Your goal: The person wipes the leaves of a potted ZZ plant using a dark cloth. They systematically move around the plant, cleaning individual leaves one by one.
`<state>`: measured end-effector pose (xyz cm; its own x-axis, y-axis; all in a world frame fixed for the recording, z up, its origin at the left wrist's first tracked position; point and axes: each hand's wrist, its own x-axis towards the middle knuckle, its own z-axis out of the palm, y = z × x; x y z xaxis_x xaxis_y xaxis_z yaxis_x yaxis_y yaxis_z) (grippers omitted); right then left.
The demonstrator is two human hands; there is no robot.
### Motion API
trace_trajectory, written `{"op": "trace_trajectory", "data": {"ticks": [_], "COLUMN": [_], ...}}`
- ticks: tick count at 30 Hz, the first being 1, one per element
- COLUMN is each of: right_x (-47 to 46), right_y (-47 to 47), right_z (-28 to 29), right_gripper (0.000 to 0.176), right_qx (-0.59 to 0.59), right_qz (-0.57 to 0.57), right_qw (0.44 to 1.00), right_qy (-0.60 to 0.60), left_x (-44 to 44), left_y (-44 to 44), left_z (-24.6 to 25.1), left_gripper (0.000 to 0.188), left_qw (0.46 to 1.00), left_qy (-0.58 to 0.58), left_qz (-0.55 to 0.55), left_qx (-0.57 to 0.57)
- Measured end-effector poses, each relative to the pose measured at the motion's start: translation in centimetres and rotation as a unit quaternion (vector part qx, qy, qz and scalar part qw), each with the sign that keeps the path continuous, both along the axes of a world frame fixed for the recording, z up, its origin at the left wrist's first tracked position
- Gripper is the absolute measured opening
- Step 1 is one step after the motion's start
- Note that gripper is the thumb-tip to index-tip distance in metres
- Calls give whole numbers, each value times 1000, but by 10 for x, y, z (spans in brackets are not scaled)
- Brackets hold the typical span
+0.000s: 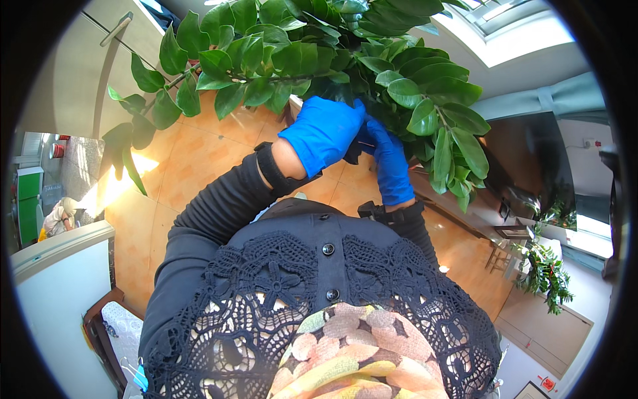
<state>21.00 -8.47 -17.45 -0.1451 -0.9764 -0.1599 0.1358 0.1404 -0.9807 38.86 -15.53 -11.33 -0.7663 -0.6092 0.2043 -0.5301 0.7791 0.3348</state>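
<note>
A large zamioculcas (ZZ plant) (294,57) with glossy green leaves spreads across the top of the view. My left hand (324,132), in a blue disposable glove, is bent in among its lower leaves with the fingers curled. Close on its right is my right hand (391,162), gloved the same way, its fingers reaching up and inward. A dark, shaded leaf (353,153) shows between the two hands, pinched by their fingers. Leaves and shadow hide most of the fingertips. The plant's pot is out of sight behind the foliage.
A television (528,164) and a long low cabinet (443,209) stand at right. Another potted plant (548,279) trails leaves beyond them. At left are a half-wall (65,249) and a seated person (61,218). Orange floor tiles (184,154) lie below. A cupboard door (75,75) is upper left.
</note>
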Motion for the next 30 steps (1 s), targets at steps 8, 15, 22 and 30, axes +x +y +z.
{"op": "trace_trajectory", "data": {"ticks": [8, 15, 22, 30], "right_x": [28, 24, 9, 2], "right_y": [-33, -50, -50, -42], "right_z": [7, -4, -12, -13], "right_gripper": [58, 55, 41, 31], "right_qx": [29, 19, 32, 28], "right_qz": [-51, -90, -117, -108], "right_qw": [979, 968, 966, 991], "right_qy": [-198, -233, -230, -76], "left_x": [10, 21, 26, 24], "left_y": [7, 11, 22, 33], "left_z": [-11, -19, -19, -6], "left_gripper": [12, 33, 28, 28], "left_qw": [1000, 997, 1000, 1000], "left_qy": [-8, -73, -22, -5], "left_qz": [-3, 18, 2, -24], "left_qx": [8, -2, 18, 3]}}
